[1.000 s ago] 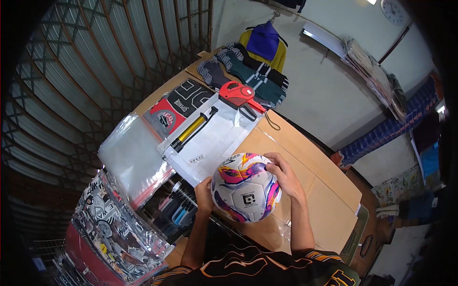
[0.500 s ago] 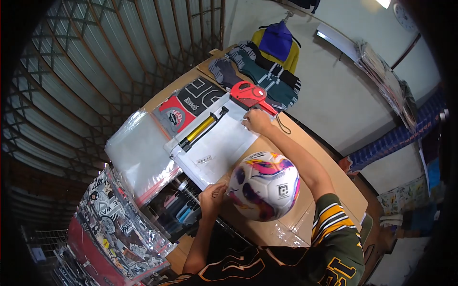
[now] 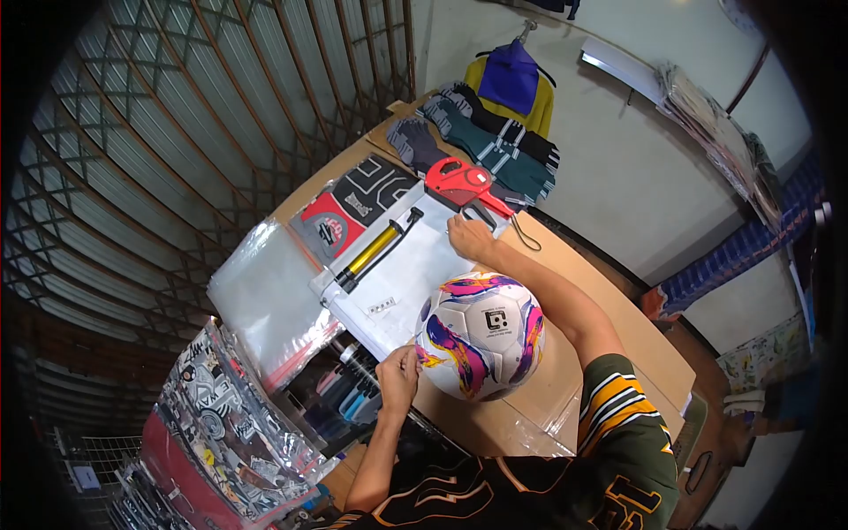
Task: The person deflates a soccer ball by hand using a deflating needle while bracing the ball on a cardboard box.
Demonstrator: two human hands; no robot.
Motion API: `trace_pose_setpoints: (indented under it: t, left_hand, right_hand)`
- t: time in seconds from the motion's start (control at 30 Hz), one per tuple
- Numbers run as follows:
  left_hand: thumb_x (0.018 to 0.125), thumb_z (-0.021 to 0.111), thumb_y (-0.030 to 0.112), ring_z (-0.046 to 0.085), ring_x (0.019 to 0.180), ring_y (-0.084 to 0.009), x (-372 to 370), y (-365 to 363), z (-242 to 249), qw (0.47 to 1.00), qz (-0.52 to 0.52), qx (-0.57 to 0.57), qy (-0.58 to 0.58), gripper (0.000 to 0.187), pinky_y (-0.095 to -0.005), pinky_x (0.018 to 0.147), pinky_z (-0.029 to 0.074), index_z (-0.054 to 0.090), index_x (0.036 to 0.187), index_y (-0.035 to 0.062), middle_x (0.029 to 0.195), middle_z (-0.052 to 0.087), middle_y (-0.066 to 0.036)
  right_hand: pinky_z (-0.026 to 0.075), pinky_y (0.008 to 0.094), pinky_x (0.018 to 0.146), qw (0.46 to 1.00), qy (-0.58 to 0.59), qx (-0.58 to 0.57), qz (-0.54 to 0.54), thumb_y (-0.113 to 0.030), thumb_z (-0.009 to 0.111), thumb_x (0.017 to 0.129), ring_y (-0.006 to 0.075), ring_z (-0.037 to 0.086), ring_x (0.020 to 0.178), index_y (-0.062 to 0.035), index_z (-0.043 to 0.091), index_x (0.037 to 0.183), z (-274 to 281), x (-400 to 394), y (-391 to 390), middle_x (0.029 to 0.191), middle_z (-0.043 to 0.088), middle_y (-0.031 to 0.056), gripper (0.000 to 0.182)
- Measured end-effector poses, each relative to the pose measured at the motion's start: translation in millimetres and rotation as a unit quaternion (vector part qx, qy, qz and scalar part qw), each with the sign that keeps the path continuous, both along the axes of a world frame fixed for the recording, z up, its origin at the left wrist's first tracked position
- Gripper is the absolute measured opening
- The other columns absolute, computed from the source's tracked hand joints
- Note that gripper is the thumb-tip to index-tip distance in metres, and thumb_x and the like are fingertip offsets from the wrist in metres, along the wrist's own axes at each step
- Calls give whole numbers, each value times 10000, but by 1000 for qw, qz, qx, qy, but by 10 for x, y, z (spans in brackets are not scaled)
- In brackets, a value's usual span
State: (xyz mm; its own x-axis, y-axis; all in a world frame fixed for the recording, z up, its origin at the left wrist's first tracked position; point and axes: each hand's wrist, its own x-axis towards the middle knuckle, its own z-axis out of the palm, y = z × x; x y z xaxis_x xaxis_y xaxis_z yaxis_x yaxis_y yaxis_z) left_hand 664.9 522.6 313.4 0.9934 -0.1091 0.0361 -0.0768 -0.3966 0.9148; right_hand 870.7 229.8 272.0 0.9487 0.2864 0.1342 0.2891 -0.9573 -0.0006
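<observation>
Sitting mid-frame: round, panelled ball (image 3: 481,337); curled left hand (image 3: 398,382) at its edge, right hand (image 3: 472,238) by smooth white sheet (image 3: 415,265); cannot tell whether either grip is closed.

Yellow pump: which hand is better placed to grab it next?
Probably the right hand: it is at the white sheet, closer to the yellow pump. The left hand is beside the ball.

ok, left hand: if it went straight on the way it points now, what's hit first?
Probably the multicolored soccer ball: its edge sits right by the fingertips of the left hand. Depth is unclear from this one view, so it might only graze it, and contact already can't be ruled out.
</observation>
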Motion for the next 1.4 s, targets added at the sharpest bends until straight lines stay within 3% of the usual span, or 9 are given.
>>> trace_pose_setpoints:
  t: [0.17,0.23,0.4,0.53,0.6,0.67,0.8,1.17,1.4]
  left_hand:
    - [947,566,-41,631,720,-64,20,52,-249,995,-2,-93,46,211,-235,646,504,708,1093,-90,875,754,-70]
    - [1008,624,74,633,728,-63,26,71,-386,981,3,-180,75,213,-221,646,506,704,1124,-86,868,725,-42]
    - [1038,590,115,563,677,-52,-74,-63,-397,972,21,-216,93,240,-225,618,466,691,1142,-76,851,686,-9]
    - [1055,542,111,531,689,-48,-136,-290,-601,969,2,-240,53,250,-240,603,437,619,872,-41,726,584,25]
    - [1047,543,93,532,682,-58,-158,-355,-574,968,-46,-238,70,247,-256,604,444,611,850,-39,696,564,28]
    - [970,609,43,547,660,-87,-191,-461,-554,987,-120,-108,24,153,-284,611,459,634,841,-35,673,602,-22]
    - [833,683,-3,667,736,-156,-522,-903,-536,960,-246,-121,58,92,-317,684,517,712,918,-22,788,730,-150]
    - [955,670,182,729,935,-271,-1372,-1956,-610,878,-456,-143,22,254,-368,781,556,714,1099,-23,1085,734,-212]
    - [872,772,353,506,1322,-425,-1906,-1766,720,870,-436,-230,-22,562,-493,1109,403,634,1299,14,1419,533,-264]
  right_hand:
    - [577,465,681,960,-30,273,-56,-161,539,948,369,715,838,28,569,1013,273,-175,8,1002,714,219,201]
    - [579,466,739,743,238,620,-83,-219,518,995,337,718,852,7,560,1011,487,-313,-71,1024,726,223,231]
    - [566,383,831,485,232,832,-135,-268,539,1025,245,696,909,-7,600,979,796,-1380,-83,1051,705,192,272]
    - [503,299,813,515,37,816,-260,-301,564,1029,156,631,926,-67,624,1026,339,-2308,-306,964,648,53,242]
    - [461,267,709,442,-78,831,-330,-287,558,1025,104,550,778,-91,618,1001,313,-2769,-209,865,585,1,207]
    - [561,325,788,397,-100,844,-345,-253,580,969,230,687,935,-35,589,1060,310,-3293,-248,1058,704,172,236]
    - [548,312,692,374,-214,799,-419,-234,558,965,198,679,800,-44,588,962,424,-4314,-233,924,704,127,192]
    - [524,272,681,307,-505,628,-506,-124,574,984,137,616,754,-37,523,912,719,-5945,-151,828,616,64,124]
    - [584,313,798,435,-476,579,-498,-106,613,1005,157,646,917,19,570,1262,881,-6097,-206,969,662,107,289]
